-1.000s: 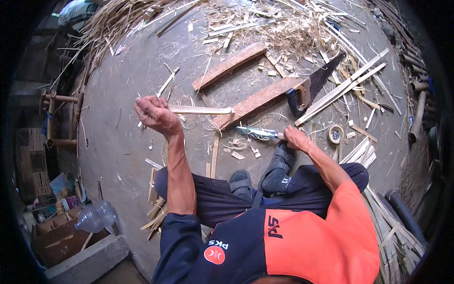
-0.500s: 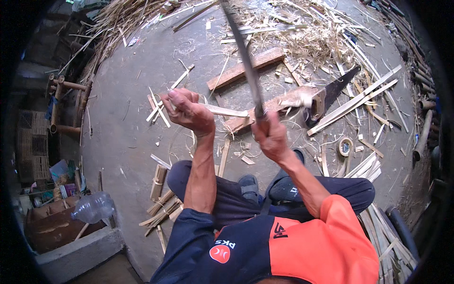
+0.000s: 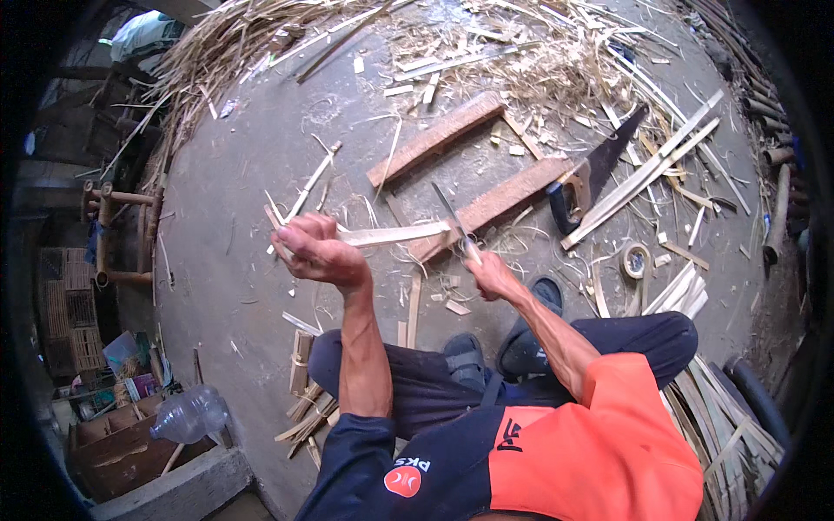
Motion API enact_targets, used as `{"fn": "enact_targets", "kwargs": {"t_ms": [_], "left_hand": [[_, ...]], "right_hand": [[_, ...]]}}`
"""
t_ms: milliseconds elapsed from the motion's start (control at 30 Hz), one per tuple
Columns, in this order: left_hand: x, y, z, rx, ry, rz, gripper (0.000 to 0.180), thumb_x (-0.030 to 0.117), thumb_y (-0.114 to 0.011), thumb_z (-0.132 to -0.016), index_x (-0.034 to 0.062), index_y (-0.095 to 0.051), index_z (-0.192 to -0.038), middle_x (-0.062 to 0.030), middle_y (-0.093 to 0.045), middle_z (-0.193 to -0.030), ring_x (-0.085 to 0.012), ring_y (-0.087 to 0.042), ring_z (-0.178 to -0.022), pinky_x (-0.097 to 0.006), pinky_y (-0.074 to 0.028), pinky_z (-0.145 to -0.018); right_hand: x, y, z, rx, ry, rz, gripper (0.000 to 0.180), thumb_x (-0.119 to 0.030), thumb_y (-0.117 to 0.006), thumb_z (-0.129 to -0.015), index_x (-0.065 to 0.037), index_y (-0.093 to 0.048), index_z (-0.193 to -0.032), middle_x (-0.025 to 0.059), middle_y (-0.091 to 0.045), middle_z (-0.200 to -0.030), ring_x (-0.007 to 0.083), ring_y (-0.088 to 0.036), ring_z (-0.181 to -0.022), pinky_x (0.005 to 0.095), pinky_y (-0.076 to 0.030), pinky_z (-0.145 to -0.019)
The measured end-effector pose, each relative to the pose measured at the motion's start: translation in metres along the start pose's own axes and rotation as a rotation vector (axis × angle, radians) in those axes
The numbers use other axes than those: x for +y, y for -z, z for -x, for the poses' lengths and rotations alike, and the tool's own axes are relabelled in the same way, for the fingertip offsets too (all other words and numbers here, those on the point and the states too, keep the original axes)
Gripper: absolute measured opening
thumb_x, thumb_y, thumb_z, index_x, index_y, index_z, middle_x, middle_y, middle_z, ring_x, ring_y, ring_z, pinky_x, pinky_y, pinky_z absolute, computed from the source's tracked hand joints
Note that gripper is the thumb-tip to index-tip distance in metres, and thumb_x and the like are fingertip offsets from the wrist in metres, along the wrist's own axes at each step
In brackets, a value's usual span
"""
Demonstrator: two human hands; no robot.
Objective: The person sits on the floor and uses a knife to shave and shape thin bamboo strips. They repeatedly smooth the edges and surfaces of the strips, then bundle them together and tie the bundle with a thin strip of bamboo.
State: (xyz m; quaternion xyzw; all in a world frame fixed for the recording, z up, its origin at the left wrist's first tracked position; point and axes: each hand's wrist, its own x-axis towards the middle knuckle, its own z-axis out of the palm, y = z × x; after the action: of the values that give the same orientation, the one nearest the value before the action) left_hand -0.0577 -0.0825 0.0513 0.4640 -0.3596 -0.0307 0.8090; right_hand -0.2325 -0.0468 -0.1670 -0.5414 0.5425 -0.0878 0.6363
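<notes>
So the left hand point(image 3: 317, 252) has its fingers curled tight around one end of a pale bamboo strip point(image 3: 395, 234), holding it out flat so the free end points toward 3 o'clock, right at the blade. The right hand point(image 3: 491, 273) is closed on the handle of a knife point(image 3: 453, 221), blade angled up toward 11 o'clock and meeting the strip's far end, which looks like the reason the strip is held level and away from the body: it gives the edge something steady to bite into. Just past the knife, around 1 o'clock, two reddish wooden planks point(image 3: 439, 137) lie on the concrete floor point(image 3: 234, 200), near enough to serve as a chopping rest I'd guess. Further out at 2 o'clock a hand saw point(image 3: 591, 174) rests against long split slats, with a tape roll point(image 3: 637, 260) at 3 o'clock. Shavings and straw are heaped at 12 o'clock, and a clear plastic bottle point(image 3: 187, 415) sits at 8 o'clock.
</notes>
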Motion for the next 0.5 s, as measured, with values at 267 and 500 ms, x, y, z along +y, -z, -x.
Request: {"fn": "enact_targets", "kwargs": {"t_ms": [267, 500], "left_hand": [[-0.003, 0.011, 0.002, -0.028, 0.002, -0.003, 0.035, 0.025, -0.037, -0.095, 0.0095, -0.025, -0.066, 0.0028, -0.024, -0.050, -0.0051, -0.020, -0.043, -0.021, -0.018, -0.037], [-0.009, 0.024, -0.006, -0.037, 0.026, 0.029, 0.038, 0.027, -0.037, -0.095, 0.0101, -0.025, -0.064, 0.0033, -0.022, -0.051, -0.0051, -0.020, -0.043, -0.022, -0.018, -0.038]], "right_hand": [[-0.003, -0.021, 0.015, 0.434, 0.401, 0.275, 0.031, -0.027, -0.054, -0.084, 0.000, -0.048, -0.099, 0.0134, -0.055, -0.058, 0.0210, -0.058, -0.051, 0.0369, -0.043, -0.046], [-0.063, -0.016, 0.049, 0.363, 0.621, 0.051, 0.032, -0.031, -0.051, -0.085, 0.000, -0.046, -0.089, 0.0174, -0.055, -0.060, 0.0258, -0.060, -0.053, 0.0344, -0.045, -0.046]]}}
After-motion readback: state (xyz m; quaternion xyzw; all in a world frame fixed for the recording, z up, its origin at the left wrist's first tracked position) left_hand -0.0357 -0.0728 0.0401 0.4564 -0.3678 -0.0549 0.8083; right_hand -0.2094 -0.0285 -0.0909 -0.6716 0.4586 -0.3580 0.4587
